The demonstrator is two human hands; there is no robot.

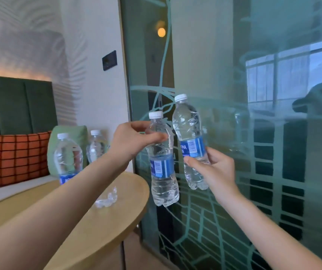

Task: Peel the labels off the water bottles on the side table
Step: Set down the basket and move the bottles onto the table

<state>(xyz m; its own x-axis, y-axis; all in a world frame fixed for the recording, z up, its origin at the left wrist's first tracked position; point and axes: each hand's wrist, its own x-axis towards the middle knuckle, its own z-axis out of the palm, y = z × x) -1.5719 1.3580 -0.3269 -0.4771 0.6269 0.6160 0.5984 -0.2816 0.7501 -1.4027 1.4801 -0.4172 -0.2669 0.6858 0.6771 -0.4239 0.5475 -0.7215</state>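
Observation:
My left hand (134,141) grips a clear water bottle (163,182) by its upper body, holding it in the air beyond the table's right edge; its blue label (162,165) is still wrapped around the middle. My right hand (212,168) holds a second labelled bottle (190,123) from below, tilted a little left, its blue label (194,148) partly under my thumb. Two more bottles stand on the wooden side table (117,221): one with a blue label (67,158), and one behind it (95,147) whose lower part my left arm hides.
A glass partition with green line patterns (253,133) stands right behind the held bottles. A green cushion (78,137), an orange checked pillow (14,158) and a green headboard lie to the left. A light patch from a bottle (107,197) falls on the table.

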